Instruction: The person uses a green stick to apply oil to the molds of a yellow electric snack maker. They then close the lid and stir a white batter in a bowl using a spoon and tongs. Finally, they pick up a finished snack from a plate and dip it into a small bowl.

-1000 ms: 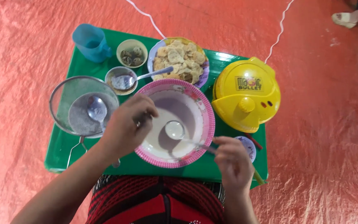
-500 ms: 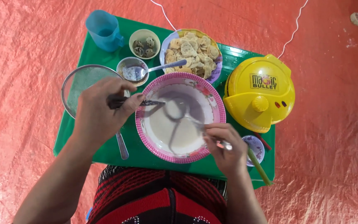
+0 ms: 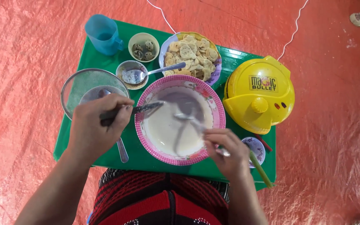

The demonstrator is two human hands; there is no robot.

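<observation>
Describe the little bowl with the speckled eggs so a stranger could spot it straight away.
Start at the green tray on the red sheet and go to its far edge. Between the blue jug and the plate of pale sliced pieces sits a small cream bowl. It alone holds small speckled eggs; the small bowl just below it holds a spoon.

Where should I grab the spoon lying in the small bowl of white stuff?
Take the spoon by the free end of its handle, coming from the right. The handle slopes up past the small bowl's rim toward the plate of pale pieces, while the spoon's head sits in the white contents.
</observation>
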